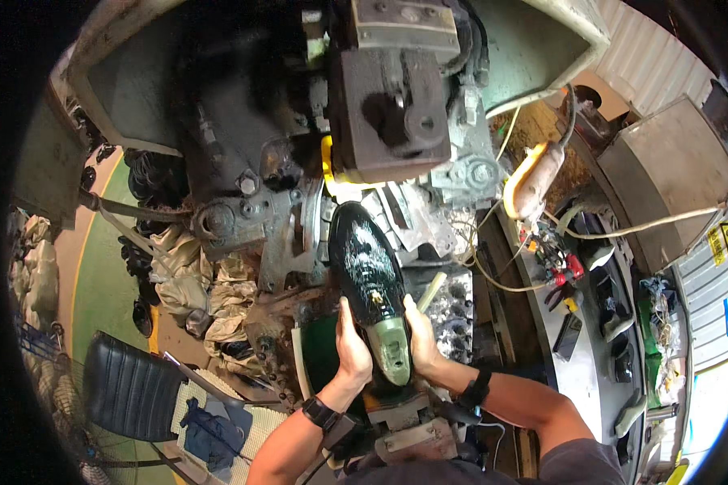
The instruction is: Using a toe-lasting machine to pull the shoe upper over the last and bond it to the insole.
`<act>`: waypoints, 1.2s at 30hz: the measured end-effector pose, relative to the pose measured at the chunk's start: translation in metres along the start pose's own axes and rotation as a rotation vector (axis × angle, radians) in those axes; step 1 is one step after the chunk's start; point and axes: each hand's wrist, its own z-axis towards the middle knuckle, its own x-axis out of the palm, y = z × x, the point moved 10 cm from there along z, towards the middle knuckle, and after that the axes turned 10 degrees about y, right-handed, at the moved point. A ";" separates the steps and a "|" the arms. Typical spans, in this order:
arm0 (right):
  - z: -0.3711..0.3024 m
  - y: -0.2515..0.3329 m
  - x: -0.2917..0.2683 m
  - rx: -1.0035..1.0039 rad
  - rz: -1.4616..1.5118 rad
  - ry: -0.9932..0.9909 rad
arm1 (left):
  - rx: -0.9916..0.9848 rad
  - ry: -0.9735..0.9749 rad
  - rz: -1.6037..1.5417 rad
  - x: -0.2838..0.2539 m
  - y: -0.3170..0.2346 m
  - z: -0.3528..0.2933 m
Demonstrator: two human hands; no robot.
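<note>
One large machine (392, 113): fills the space ahead of the grip, a dark block over grey metal arms and plates, yellow-white light showing under its lower edge
Grey bench (578, 384): right of the grip, well apart
Black chair (129, 380): left of the grip, well apart, a dark blue cloth (214, 428) on its seat
Glossy black shoe upper (368, 259): between the hands and ahead of them, toe pointing away from the person toward the lit part of the machine; whether anything bears it from below, I cannot tell
Green form (392, 347): fills the heel end, bare between the two palms
Left hand (352, 352): grasping the left side of the heel end, thumb pointing forward
Right hand (425, 347): grasping the right side, opposite the left
Steady hold: probably best with even pressure from both palms, the toe kept straight, and fingers well back from the metal plates; a harder push from one side could twist the upper
Pale strip (431, 293): just ahead and right of the grip, slanting
</note>
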 end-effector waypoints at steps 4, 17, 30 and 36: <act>-0.002 -0.004 -0.009 0.009 -0.033 -0.016 | -0.029 0.009 -0.071 0.004 0.003 -0.004; -0.054 0.027 -0.085 0.249 -0.176 -0.117 | 0.443 -0.547 0.924 -0.131 -0.113 -0.072; -0.168 0.049 -0.182 0.064 -0.033 -0.386 | -0.258 -0.664 0.919 -0.311 -0.040 -0.144; -0.263 0.016 -0.203 0.065 -0.030 -0.636 | -0.083 -0.559 0.915 -0.296 -0.069 -0.133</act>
